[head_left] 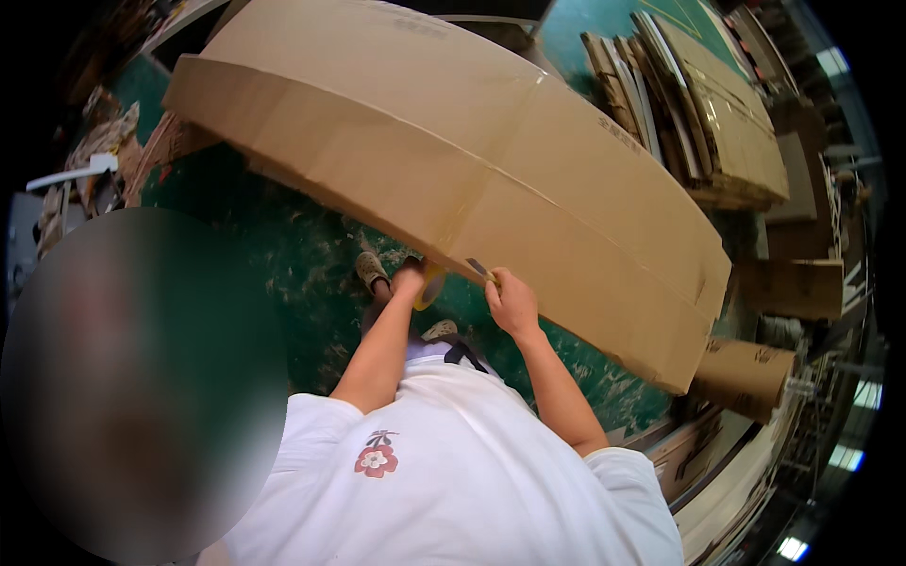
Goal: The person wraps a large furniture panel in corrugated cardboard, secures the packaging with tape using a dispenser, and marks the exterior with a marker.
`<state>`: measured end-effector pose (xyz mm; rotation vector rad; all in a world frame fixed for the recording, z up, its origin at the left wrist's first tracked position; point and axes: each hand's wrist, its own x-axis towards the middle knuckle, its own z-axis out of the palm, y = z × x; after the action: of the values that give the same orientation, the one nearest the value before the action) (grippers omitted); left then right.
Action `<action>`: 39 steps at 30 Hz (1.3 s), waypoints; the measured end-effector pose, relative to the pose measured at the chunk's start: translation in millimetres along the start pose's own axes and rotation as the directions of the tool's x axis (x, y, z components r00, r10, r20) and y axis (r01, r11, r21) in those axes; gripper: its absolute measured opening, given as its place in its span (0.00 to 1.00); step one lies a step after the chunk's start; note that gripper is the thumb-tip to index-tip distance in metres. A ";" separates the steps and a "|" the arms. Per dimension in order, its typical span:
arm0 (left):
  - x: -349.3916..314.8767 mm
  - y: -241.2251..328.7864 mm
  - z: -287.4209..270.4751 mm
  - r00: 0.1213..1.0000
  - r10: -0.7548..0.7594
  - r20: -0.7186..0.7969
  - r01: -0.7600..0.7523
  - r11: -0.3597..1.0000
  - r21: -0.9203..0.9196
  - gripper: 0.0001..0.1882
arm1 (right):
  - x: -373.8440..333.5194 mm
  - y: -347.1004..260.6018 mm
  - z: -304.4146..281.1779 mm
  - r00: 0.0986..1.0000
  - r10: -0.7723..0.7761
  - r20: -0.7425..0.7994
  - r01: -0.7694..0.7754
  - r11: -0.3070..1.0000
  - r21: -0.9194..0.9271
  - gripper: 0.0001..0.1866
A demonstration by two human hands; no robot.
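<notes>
A long brown cardboard box (377, 141) stretches across in front of me, with a strip of clear tape (469, 203) running over its top and down the near side. At the box's lower near edge, my left hand (409, 275) is closed around a roll of yellowish tape (431, 287), which hangs partly below the edge. Just to the right, my right hand (512, 302) grips a box cutter (479, 269), its grey blade end pointing up and left toward the box's side. Part of the left hand's fingers is hidden behind the roll and box.
Flattened cardboard and panels (727, 113) stand stacked at the far right. A smaller carton (746, 373) lies beyond the box's right end. Scraps (104, 151) are heaped at the left. The green floor (311, 274) is littered with debris. A blurred patch covers the lower left.
</notes>
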<state>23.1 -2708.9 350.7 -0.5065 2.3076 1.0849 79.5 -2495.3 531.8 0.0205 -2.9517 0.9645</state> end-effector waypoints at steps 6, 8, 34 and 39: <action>-37.0 -12.7 -36.0 0.978 0.157 0.137 -0.107 0.943 -0.314 0.27 | 10.2 -40.6 38.0 0.890 -0.399 0.223 0.455 0.814 -0.361 0.07; -60.5 -5.9 -47.2 0.964 0.214 0.157 -0.154 0.934 -0.323 0.25 | 12.8 -30.0 75.4 0.844 -0.474 0.251 0.536 0.720 -0.442 0.07; -25.2 -43.7 -374.3 0.906 0.420 0.056 -0.247 0.631 -0.735 0.19 | 192.1 -226.8 120.7 1.000 -0.021 0.023 0.016 0.981 0.193 0.23; 18.6 15.3 -416.1 0.831 0.544 -0.117 -0.423 0.481 -0.768 0.21 | 265.7 -317.6 163.0 0.942 -0.187 0.278 0.041 0.888 0.458 0.16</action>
<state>-127.5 -3029.6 570.3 -0.0143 1.7669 2.3584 -183.4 -2848.2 598.0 0.3958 -2.8633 1.7436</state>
